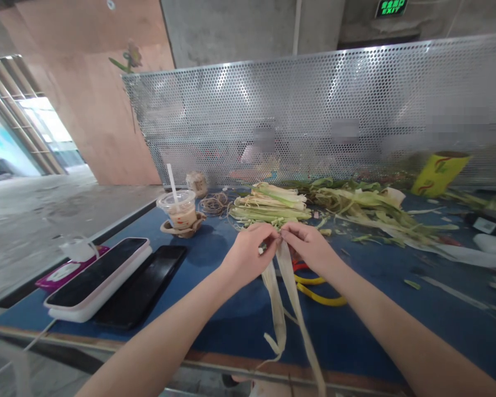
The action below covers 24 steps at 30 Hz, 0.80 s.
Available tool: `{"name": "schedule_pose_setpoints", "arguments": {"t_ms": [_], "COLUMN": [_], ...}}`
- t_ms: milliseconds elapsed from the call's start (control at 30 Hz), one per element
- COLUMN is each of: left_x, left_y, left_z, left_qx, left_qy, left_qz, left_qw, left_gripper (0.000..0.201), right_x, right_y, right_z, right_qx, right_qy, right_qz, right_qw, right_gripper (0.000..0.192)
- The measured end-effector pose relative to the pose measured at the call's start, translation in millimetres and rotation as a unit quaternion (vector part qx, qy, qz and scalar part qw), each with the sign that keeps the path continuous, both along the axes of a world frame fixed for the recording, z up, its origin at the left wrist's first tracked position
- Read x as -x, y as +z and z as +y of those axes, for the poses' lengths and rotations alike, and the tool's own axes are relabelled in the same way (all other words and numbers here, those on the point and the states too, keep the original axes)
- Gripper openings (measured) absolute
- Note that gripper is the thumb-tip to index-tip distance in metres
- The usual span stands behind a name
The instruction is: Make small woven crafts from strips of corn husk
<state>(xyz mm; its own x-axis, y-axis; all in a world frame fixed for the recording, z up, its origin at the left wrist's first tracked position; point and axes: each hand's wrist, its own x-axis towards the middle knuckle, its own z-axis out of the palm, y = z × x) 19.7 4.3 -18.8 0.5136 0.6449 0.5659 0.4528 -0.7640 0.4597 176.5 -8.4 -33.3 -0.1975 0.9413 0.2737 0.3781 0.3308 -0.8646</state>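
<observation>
My left hand and my right hand meet in a pinch over the middle of the table. Between their fingertips are the upper ends of pale corn husk strips, whose long tails hang toward the front edge. Something small and pale shows inside the curl of my left fingers, too small to name. Just beyond my hands lies a bundle of green and cream husk stalks. Beneath my right wrist, scissors with yellow and red handles rest on the blue table, partly hidden.
At left are a phone in a pale case, a black phone-like slab and a drink cup with straw. Twine lies behind. Loose husks and a yellow roll sit right, before a perforated metal screen.
</observation>
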Motion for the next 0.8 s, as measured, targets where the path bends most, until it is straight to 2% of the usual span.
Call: {"name": "schedule_pose_setpoints", "arguments": {"t_ms": [133,233,500,567,633,700,800], "left_x": [-1,-1,-1,-1,-2,-2,-3], "left_y": [2.1,4.2,0.8,-1.3,-3.7,-6.3,-8.7], "left_z": [0,0,1,-1,-3,-6,-16], "left_qx": [0.07,0.111,0.126,0.097,0.032,-0.06,-0.168], "left_qy": [0.028,0.04,0.041,0.057,0.057,0.022,-0.083], "left_qz": [-0.013,-0.046,-0.06,-0.062,-0.065,-0.065,-0.071], "left_qw": [0.997,0.992,0.989,0.992,0.996,0.996,0.98], "left_gripper": [0.011,0.013,0.014,0.012,0.01,0.01,0.011], "right_x": [0,0,1,3,5,5,-1], "right_y": [-0.6,1.5,5.0,3.0,1.2,0.2,0.3], "right_z": [2,1,-2,-1,-1,1,7], "right_qx": [0.022,0.012,-0.08,-0.089,-0.093,-0.095,-0.089], "right_qy": [0.005,0.009,-0.033,-0.048,-0.067,-0.089,-0.141], "right_qz": [0.004,-0.018,-0.098,-0.104,-0.106,-0.11,-0.123], "right_qw": [1.0,1.0,0.991,0.989,0.988,0.985,0.978], "right_gripper": [0.025,0.026,0.021,0.022,0.025,0.027,0.028]}}
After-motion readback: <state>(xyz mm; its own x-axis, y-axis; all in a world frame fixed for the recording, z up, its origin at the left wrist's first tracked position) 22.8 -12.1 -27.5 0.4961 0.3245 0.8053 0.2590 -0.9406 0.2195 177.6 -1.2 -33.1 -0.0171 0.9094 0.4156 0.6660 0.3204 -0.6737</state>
